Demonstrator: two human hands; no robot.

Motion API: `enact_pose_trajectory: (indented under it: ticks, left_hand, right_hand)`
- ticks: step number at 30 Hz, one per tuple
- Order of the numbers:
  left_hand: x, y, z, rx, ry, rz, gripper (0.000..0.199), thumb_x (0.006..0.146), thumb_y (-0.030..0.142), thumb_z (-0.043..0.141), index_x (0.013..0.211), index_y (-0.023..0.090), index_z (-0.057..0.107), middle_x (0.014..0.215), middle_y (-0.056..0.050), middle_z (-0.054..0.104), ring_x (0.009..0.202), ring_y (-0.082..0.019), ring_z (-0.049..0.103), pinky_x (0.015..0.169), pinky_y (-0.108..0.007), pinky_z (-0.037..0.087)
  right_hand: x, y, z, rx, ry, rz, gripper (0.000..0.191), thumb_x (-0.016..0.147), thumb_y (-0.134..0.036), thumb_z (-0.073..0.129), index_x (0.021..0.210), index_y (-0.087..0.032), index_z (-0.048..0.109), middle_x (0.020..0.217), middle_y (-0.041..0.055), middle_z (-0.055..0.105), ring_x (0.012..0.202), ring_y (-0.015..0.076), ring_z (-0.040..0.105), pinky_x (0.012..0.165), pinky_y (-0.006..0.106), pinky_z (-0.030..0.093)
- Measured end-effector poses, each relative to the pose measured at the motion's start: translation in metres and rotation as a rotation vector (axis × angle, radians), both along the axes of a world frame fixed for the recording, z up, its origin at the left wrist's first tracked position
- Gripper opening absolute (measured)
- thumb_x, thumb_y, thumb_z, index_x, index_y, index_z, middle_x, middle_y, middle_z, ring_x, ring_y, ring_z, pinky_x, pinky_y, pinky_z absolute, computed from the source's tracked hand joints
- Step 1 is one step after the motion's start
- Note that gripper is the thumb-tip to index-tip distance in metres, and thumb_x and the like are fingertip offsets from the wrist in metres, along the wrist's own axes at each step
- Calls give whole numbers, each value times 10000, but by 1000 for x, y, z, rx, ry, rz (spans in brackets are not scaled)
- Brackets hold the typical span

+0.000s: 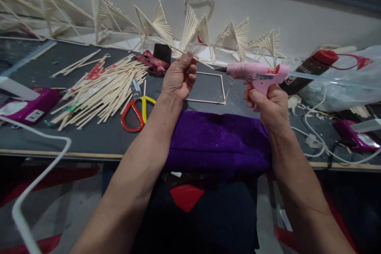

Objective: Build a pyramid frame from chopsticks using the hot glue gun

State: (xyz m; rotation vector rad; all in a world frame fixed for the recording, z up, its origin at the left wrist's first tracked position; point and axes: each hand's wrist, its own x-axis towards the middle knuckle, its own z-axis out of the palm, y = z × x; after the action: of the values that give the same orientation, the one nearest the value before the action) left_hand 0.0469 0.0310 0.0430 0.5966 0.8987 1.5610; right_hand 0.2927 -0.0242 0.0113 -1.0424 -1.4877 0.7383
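Between the thumb and fingers of my left hand (181, 73) is a thin wooden stick (204, 63), slanting down to the right. Its right end is close to the nozzle of a pink glue gun (256, 72); whether they touch is too small to tell. My right hand (268, 101) is wrapped round the glue gun's handle. Below the stick, a rectangular frame of thin sticks (206, 101) lies flat on the dark table (101, 141), its left part hidden behind my left hand. A folded purple cloth (218, 141) lies at the table edge between my forearms.
Left of my forearm are scissors (132, 116) and a pile of loose sticks (104, 87). Fan-shaped stick models (162, 24) line the wall. A dark bottle with a red cap (309, 71), a plastic bag (342, 75) and white cables (320, 143) are at the right.
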Motion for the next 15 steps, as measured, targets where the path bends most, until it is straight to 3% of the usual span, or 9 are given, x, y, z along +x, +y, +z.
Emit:
enact_pose_trajectory:
  ticks: [5, 11, 15]
  left_hand:
    - [3, -5, 5, -52, -146, -44, 216, 957, 200, 796, 786, 224, 667, 653, 67, 677, 470, -20, 581, 380, -102, 382]
    - [4, -8, 7, -23, -250, -85, 367, 1066, 125, 617, 705, 196, 612, 589, 69, 639, 420, -1, 536, 349, -84, 340]
    - [5, -8, 7, -49, -288, -100, 306, 1070, 146, 617, 774, 213, 659, 578, 66, 644, 411, -12, 523, 330, -84, 337]
  right_hand:
    - [0, 2, -1, 61, 24, 40, 321, 820, -467, 805, 664, -233, 648, 577, -14, 586, 488, 104, 472, 418, 253, 374]
    - [0, 4, -3, 105, 4, 53, 377, 849, -485, 807, 635, -240, 617, 564, -15, 560, 492, 102, 458, 419, 257, 352]
    - [3, 6, -8, 118, -7, 42, 367, 872, -466, 801, 647, -241, 618, 580, -16, 572, 500, 106, 477, 439, 260, 359]
